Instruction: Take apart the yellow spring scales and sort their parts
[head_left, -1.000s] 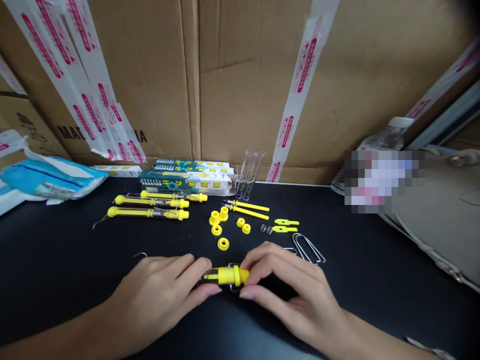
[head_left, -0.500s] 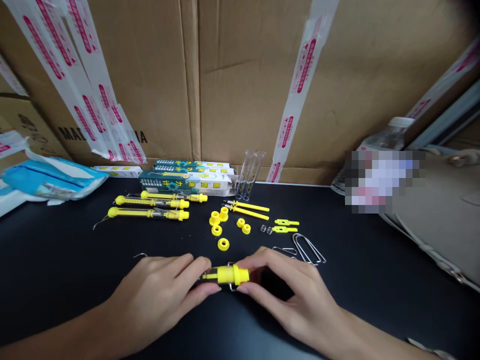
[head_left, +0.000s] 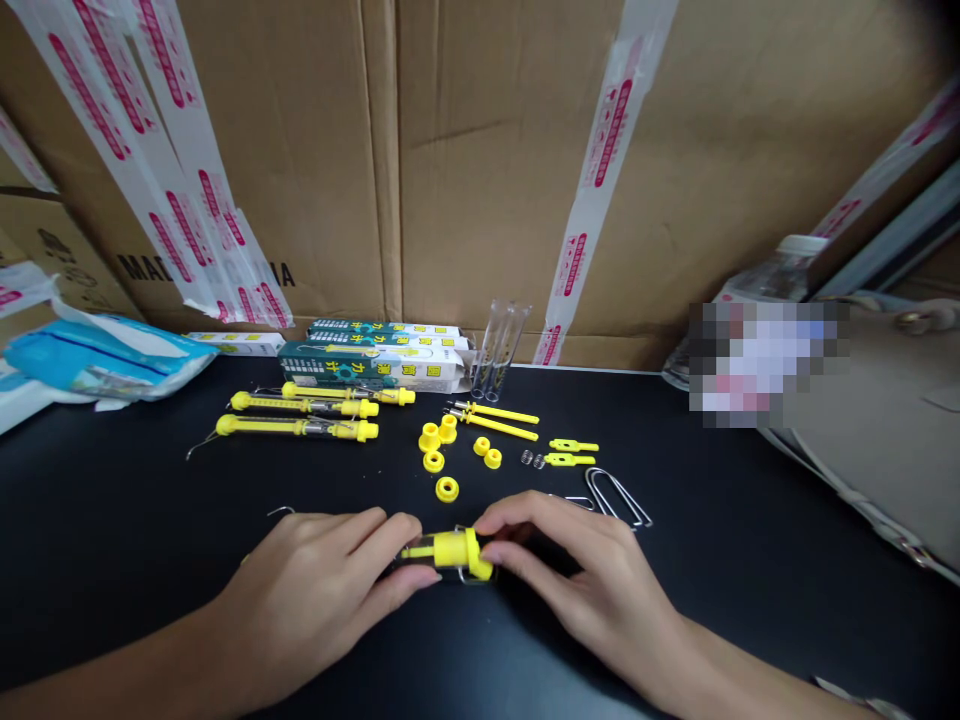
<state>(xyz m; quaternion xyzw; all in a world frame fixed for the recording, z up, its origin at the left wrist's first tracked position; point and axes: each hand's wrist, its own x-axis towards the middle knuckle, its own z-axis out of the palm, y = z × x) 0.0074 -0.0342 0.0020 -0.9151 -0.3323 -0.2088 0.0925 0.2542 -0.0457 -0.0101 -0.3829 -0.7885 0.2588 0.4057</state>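
Observation:
My left hand (head_left: 330, 570) is wrapped round the clear tube of a yellow spring scale (head_left: 450, 549), which lies sideways low over the table. Its far left part is hidden under the palm, with a thin metal hook (head_left: 281, 511) poking out beyond the fingers. At the other end, my right hand (head_left: 577, 560) has thumb and forefinger closed on the yellow end cap (head_left: 474, 554). A bent wire loop (head_left: 465, 574) straddles this end. Behind the hands sit several yellow collars and rings (head_left: 447, 489).
Finished-looking spring scales (head_left: 296, 428) lie at back left before printed boxes (head_left: 375, 368). Two clear tubes (head_left: 491, 350) stand by the cardboard. Yellow rods (head_left: 502, 425), flat yellow tabs (head_left: 570, 459), small springs (head_left: 527, 457) and wire loops (head_left: 619, 500) lie right of centre. A bag (head_left: 885, 430) stands right.
My right thumb has moved up onto the end cap's face, and the fingers have shifted round the cap. The cap's end looks turned or tilted. My left hand stays in place.

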